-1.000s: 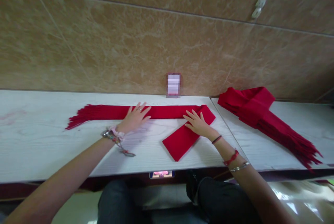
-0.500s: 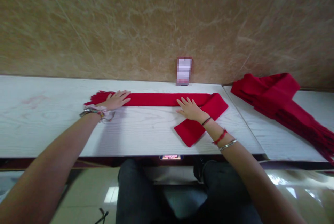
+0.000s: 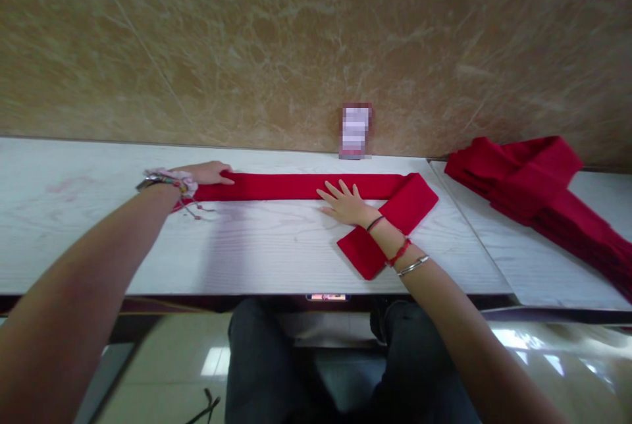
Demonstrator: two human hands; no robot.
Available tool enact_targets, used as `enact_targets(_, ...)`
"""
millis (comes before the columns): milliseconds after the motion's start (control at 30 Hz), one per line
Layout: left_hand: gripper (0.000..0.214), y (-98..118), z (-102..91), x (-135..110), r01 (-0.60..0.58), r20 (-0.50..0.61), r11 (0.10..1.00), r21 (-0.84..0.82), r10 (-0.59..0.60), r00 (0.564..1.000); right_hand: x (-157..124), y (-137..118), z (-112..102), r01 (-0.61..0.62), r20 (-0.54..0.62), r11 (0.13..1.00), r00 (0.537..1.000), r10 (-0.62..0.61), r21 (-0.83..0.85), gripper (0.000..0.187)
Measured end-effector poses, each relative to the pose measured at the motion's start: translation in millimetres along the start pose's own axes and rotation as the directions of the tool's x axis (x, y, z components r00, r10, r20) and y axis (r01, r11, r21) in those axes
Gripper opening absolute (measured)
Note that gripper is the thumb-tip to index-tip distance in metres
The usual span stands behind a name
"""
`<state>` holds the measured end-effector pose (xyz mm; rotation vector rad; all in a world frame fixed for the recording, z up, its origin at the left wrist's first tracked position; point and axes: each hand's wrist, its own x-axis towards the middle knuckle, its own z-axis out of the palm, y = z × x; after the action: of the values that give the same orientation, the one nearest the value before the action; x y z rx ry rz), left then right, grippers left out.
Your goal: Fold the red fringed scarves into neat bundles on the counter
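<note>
A long red scarf (image 3: 276,187) lies folded into a narrow strip along the white table. Its right end is turned over at a slant, so a flap (image 3: 368,256) points toward the table's front edge. My left hand (image 3: 210,172) is at the strip's left end, fingers curled over its far edge and thumb on the near side, closed on the cloth. The fringe at that end is mostly hidden under the hand and wrist. My right hand (image 3: 344,203) rests flat with fingers spread on the strip, just left of the slanted fold.
More red scarves (image 3: 528,180) lie in a pile on the right, across a seam in the white table (image 3: 276,253). A blurred-out small upright item (image 3: 355,131) stands against the brown marbled wall (image 3: 247,49). A phone-like screen (image 3: 328,297) shows below the front edge.
My left hand has gone from lying flat on the strip to curling round its left end, shifting left. My right hand has slid slightly left along the cloth. The view has shifted a little.
</note>
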<state>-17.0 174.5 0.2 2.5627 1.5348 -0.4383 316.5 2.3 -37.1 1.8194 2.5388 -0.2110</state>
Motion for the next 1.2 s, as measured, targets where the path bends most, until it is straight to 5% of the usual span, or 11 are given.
enact_targets(167, 0.084, -6.3, -25.7, -10.3, 0.013, 0.034, 1.000, -0.005, -0.013, 0.999, 1.5, 0.6, 1.3, -0.008, 0.041, 1.000, 0.999, 0.008, 0.003, 0.059)
enact_targets(300, 0.080, 6.3, -74.2, -20.3, 0.001, -0.022, 0.994, -0.106, -0.003, 1.000, 1.7, 1.2, 6.0, 0.001, -0.003, 1.000, 1.000, -0.001, 0.027, 0.057)
enact_targets(400, 0.064, 47.5, -117.4, -33.9, -0.159, -0.182, 0.966, -0.205, 0.122, 0.976, 0.6, 7.0, 3.9, 0.025, -0.057, 0.993, 0.998, -0.019, 0.113, 0.056)
enact_targets(500, 0.051, 120.1, -141.3, -50.7, -0.374, -0.265, 0.903, -0.210, 0.316, 0.911, -8.0, 23.1, -10.5, -0.006, -0.210, 0.976, 0.976, 0.053, 0.220, 0.048)
enact_targets(567, 0.045, 176.1, -137.3, -57.5, -0.447, -0.230, 0.871, -0.203, 0.401, 0.887, -21.2, 37.8, -23.0, -0.049, -0.344, 0.960, 0.928, 0.145, 0.275, 0.042)
enact_targets(667, 0.041, 247.9, -103.7, -54.1, -0.583, -0.204, 0.798, -0.153, 0.552, 0.809, -52.3, 56.6, -33.1, -0.072, -0.444, 0.944, 0.869, 0.217, 0.321, 0.038)
enact_targets(767, 0.034, 285.2, -60.6, -38.6, -0.630, -0.159, 0.771, -0.094, 0.613, 0.774, -88.5, 61.8, -25.6, -0.036, -0.410, 0.963, 0.900, 0.147, 0.266, 0.034)
enact_targets(900, 0.038, 279.8, -34.7, -22.2, -0.649, -0.205, 0.749, -0.137, 0.619, 0.758, -121.7, 50.1, -5.3, 0.053, -0.292, 0.987, 0.956, -0.007, 0.151, 0.030)
enact_targets(1067, 0.054, 249.5, -47.2, -21.9, -0.590, -0.102, 0.752, -0.293, 0.589, 0.801, -121.0, 35.3, 0.7, 0.112, -0.295, 0.991, 0.952, -0.084, 0.077, 0.031)
enact_targets(1200, 0.034, 254.6, -56.1, -21.4, -0.573, -0.096, 0.794, -0.204, 0.566, 0.819, -103.8, 35.2, -4.4, 0.010, -0.295, 1.000, 0.955, -0.017, -0.025, 0.031)
